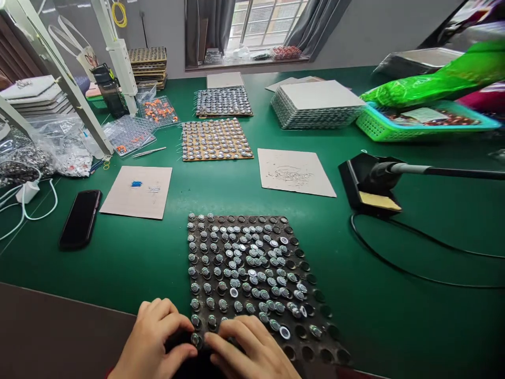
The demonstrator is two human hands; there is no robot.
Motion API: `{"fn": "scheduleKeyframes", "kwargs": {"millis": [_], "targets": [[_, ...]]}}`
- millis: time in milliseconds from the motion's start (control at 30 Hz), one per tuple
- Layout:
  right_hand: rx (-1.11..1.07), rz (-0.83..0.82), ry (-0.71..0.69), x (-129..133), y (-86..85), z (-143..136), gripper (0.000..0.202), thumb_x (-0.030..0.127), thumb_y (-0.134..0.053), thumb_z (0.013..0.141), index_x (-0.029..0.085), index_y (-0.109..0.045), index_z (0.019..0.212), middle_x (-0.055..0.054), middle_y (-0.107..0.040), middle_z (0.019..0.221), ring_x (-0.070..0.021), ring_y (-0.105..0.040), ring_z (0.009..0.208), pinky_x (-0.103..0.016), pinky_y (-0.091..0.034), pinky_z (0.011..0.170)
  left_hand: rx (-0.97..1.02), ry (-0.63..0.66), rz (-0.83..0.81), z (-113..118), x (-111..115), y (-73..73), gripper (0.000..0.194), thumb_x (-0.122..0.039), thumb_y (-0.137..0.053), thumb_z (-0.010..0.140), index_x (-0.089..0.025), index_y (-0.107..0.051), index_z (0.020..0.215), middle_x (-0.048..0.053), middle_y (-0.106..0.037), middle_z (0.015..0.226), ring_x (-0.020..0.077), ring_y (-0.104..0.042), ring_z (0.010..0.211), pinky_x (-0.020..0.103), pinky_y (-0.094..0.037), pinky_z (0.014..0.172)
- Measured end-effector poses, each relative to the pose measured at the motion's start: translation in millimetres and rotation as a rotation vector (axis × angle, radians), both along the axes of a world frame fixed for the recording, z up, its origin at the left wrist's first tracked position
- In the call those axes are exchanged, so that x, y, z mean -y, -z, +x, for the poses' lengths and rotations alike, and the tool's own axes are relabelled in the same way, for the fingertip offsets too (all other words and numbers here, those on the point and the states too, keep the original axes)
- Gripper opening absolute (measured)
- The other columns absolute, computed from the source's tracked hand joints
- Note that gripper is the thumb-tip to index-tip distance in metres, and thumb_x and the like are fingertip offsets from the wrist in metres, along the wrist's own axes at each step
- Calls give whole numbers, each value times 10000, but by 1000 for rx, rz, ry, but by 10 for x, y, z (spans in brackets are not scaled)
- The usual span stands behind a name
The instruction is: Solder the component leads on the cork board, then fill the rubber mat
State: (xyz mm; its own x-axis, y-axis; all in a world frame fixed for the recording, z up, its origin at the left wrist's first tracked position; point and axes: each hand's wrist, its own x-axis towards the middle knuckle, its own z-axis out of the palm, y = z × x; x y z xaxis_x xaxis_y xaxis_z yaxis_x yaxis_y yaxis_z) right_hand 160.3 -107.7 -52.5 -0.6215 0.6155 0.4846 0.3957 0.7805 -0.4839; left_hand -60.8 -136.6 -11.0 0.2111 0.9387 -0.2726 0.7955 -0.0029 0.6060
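A dark board (294,247) with rows of round holders lies at the front edge of the table, many of them carrying small round metal discs (258,261). More discs lie loose and overlapping across its middle. At the near left corner, the thumb and index finger of my left hand (155,339) close around one small round metal disc (196,339) in its holder. Just right of it, my right hand (254,350) reaches over the near row with fingers bent together and low against the board. Whatever lies under those fingertips is hidden.
Beyond the board are a card with blue pieces (118,192), a card with wire bits (272,181) and a filled board (216,139). A phone (81,218) lies left. A soldering iron stand (369,184) with a trailing cable and a green basket (390,131) are right.
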Motion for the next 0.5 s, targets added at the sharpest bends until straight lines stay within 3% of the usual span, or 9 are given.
{"fn": "scheduleKeyframes", "kwargs": {"millis": [67, 267, 500], "targets": [[21, -20, -7, -8, -4, -52, 249, 201, -411, 1019, 193, -657, 1057, -55, -662, 825, -186, -593, 706, -304, -461, 634, 10, -12, 24, -2, 32, 29, 187, -122, -772, 795, -249, -688, 903, -15, -622, 857, 177, -566, 812, 319, -393, 750], [13, -11, 40, 7, 61, -85, 278, 223, -409, 1025, 173, -629, 864, -57, -635, 794, -190, -566, 714, -313, -450, 653, 27, 10, 132, 63, 73, 117, 240, -79, -780, 746, -251, -674, 876, -28, -614, 821, 165, -559, 775, 310, -387, 727], [-58, 178, 132, -46, 53, 22, 329, 308, -380, 1055, 158, -624, 894, -42, -622, 710, -169, -549, 624, -308, -445, 577, 51, 44, 267, 86, 24, 141, 251, -124, -810, 723, -276, -673, 870, -40, -607, 794, 159, -550, 757, 291, -396, 716]]}}
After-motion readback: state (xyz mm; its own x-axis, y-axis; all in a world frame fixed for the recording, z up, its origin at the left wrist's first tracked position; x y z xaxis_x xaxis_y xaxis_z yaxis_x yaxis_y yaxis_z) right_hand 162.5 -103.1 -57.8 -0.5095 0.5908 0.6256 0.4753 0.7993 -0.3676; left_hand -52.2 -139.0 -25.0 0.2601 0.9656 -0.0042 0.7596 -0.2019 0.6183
